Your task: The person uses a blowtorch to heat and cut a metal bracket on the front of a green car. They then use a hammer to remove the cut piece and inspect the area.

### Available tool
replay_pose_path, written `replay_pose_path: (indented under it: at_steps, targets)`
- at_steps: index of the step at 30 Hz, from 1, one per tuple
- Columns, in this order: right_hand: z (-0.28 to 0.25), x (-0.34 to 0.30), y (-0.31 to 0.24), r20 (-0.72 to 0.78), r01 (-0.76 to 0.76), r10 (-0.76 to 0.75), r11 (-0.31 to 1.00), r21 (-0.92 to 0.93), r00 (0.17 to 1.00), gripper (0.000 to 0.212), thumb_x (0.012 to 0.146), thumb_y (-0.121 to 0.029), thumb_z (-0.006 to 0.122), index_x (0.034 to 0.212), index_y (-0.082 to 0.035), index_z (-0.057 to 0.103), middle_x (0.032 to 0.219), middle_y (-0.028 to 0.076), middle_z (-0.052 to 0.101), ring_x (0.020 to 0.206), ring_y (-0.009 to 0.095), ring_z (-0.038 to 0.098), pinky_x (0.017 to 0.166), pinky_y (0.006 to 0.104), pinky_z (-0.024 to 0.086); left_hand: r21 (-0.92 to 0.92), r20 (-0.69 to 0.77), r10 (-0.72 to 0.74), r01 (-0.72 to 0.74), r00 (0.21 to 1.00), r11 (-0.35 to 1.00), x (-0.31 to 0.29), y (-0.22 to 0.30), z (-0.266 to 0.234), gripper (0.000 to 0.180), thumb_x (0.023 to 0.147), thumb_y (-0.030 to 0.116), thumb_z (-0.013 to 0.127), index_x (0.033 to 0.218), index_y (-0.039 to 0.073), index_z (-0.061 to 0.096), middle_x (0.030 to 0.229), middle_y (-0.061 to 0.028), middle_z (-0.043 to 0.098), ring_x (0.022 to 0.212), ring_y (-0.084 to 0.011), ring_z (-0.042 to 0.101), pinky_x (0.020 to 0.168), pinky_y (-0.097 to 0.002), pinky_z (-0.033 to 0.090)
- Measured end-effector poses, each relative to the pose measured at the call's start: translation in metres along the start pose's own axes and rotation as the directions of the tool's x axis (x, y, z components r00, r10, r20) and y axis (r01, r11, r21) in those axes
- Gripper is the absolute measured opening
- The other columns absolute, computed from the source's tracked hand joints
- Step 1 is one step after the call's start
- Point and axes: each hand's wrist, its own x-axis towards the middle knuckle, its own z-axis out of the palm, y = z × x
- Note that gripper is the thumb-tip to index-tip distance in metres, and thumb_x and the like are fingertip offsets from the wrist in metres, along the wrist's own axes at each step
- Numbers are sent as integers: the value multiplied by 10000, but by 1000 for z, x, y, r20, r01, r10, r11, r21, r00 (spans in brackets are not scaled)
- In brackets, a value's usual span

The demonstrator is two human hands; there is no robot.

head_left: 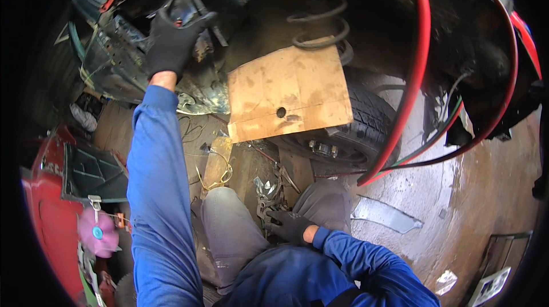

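My left hand (174, 43), in a black glove, reaches up to the dark, dirty car body (120, 70) at the far left. Its thumb and fingers curve round a grey metal part (184, 8) there; the fingertips are partly hidden. Low between my knees, my gloved right hand (290, 226) is closed at a dull metal piece (273, 199), whose exact kind I cannot make out. A brown cardboard sheet (291, 90) with a dark hole leans in front of a coil spring (320, 18) and covers part of a tyre (363, 121).
Red hoses (420, 44) hang in an arc at right. On the floor lie a flat grey metal strip (386, 214), a yellowish cord (220, 181) and a long thin tool (286, 175). A red panel (54, 210) and a pink fan (98, 232) stand at left.
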Motion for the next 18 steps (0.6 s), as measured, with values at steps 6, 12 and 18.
replay_pose_path:
  at_steps: [6, 12, 18]
  targets:
    - [1, 13, -4, 77, -318, 320, 827, 464, 944, 748, 1102, -590, 527, 1711, -181, 382, 1738, 226, 401, 1561, 444, 455, 1264, 477, 410, -84, 50, -78, 82, 996, 993, -3, 4, -4, 1131, 713, 687, 945, 1484, -53, 573, 1415, -293, 663, 1306, -418, 669, 1099, -484, 524]
    - [-6, 18, -12, 8, -284, 330, 803, 524, 944, 783, 1099, -604, 535, 1671, -78, 434, 1706, 235, 456, 1568, 420, 453, 1290, 456, 371, -161, 126, -142, 162, 982, 974, -6, -1, 0, 1296, 720, 723, 920, 1662, 42, 345, 1434, -243, 663, 1312, -407, 680, 1107, -512, 525]
    - [-40, 40, -27, 4, -293, 342, 799, 525, 940, 652, 1131, -484, 538, 1650, -93, 485, 1650, 242, 518, 1536, 388, 496, 1287, 436, 378, -141, -23, -89, 85, 996, 986, -8, -7, 8, 1154, 688, 709, 934, 1509, 40, 478, 1383, -258, 620, 1193, -423, 721, 966, -525, 607]
